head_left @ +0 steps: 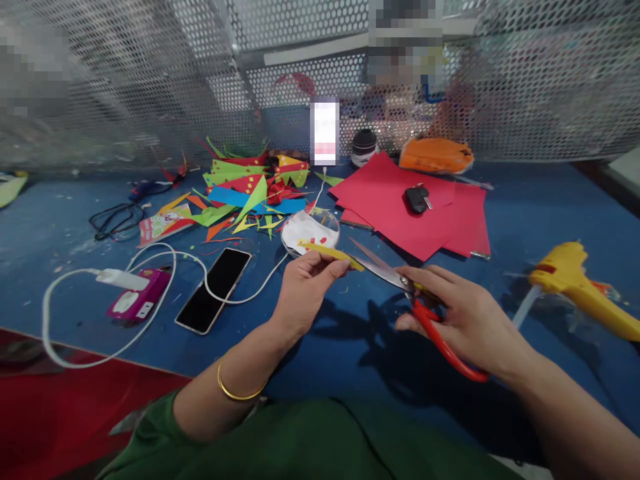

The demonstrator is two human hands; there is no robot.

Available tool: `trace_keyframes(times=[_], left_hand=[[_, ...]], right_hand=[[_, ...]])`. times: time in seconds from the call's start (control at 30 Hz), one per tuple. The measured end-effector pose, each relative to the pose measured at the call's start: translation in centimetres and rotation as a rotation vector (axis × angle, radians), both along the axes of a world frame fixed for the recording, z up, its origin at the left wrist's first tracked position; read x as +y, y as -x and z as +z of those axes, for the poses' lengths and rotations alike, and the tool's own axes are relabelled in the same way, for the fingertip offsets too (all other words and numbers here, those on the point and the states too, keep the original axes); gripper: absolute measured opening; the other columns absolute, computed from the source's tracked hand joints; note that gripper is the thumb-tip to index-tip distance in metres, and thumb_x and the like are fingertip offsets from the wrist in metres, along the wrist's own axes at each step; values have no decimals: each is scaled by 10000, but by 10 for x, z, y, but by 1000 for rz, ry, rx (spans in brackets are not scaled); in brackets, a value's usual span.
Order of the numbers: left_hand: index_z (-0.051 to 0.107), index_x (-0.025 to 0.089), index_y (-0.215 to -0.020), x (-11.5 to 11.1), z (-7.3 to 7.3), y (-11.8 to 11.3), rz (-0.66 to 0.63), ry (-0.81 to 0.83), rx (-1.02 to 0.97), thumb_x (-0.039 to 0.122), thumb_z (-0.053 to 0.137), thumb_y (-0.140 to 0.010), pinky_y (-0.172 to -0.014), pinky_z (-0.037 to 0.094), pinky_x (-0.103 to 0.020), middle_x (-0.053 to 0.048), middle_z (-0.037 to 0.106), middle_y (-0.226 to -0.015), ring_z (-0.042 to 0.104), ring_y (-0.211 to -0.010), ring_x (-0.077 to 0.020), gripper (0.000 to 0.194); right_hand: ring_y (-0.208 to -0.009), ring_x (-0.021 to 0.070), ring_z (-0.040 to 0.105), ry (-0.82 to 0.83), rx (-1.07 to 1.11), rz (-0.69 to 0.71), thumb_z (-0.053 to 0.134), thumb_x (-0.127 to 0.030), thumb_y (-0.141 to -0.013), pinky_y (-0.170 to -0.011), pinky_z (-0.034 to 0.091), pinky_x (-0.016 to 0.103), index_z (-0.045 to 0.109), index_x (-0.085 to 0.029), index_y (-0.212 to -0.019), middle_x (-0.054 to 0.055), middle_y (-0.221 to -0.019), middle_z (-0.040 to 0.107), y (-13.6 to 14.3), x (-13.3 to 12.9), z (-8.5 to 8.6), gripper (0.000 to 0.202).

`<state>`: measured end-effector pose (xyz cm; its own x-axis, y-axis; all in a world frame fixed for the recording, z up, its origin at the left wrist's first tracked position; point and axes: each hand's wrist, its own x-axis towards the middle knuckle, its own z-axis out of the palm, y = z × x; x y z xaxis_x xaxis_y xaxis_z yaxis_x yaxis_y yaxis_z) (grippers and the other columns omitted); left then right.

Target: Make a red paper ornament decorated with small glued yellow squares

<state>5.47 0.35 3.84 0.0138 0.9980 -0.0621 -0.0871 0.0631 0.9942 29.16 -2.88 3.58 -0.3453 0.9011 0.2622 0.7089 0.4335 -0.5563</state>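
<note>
Between the thumb and fingers of my left hand (311, 288) is a thin strip of yellow paper (327, 251), its right end pointing toward the blades. My right hand (457, 317) grips a pair of scissors (383, 270) with red handles, one handle loop partly hidden by the fingers. The scissor blades stand apart, and the lower one is close to the strip's right end; whether they touch I cannot tell. Just behind my left hand sits a clear round dish (330, 223) with white paper and small red and yellow bits in it.
Colored paper scraps (250, 193) lie at the back left. Red sheets (400, 213) carry a car key (417, 199). A yellow glue gun (575, 283) lies right. A dark phone (215, 290), a purple power adapter (140, 297) and a white cable (45, 320) occupy the left.
</note>
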Motion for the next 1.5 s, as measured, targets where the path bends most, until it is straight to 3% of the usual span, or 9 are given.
trace_keyframes(times=[0.23, 0.53, 1.27, 1.5], left_hand=[[762, 247, -779, -2, 0, -2, -83, -82, 58, 216, 708, -790, -837, 563, -350, -15, 771, -840, 695, -864, -188, 64], [748, 259, -810, -2, 0, -2, -95, -102, 106, 228, 684, -822, -856, 559, -376, -16, 766, -879, 685, -886, -199, 72], [797, 214, -775, -1, -6, -5, -89, -57, -144, 229, 824, -740, -766, 515, -230, -4, 749, -790, 632, -763, -115, 47], [802, 219, -794, 0, -7, -4, -94, -48, -128, 235, 807, -748, -801, 547, -273, -17, 767, -814, 663, -777, -132, 49]], right_hand=[[-622, 181, 652, -137, -90, 77, 543, -656, -913, -534, 505, 293, 652, -148, -1264, 84, -857, 684, 1, -2, 2, 626], [-606, 167, 650, -189, -115, 85, 542, -612, -938, -529, 504, 285, 648, -122, -1255, 84, -850, 686, 4, -3, 0, 593], [-571, 138, 623, -237, -108, 92, 517, -595, -959, -523, 485, 254, 646, -85, -1215, 47, -772, 648, 6, -5, -1, 585], [-531, 137, 594, -248, -109, 87, 505, -600, -959, -503, 477, 265, 677, -78, -1176, 33, -715, 627, 6, -5, 2, 591]])
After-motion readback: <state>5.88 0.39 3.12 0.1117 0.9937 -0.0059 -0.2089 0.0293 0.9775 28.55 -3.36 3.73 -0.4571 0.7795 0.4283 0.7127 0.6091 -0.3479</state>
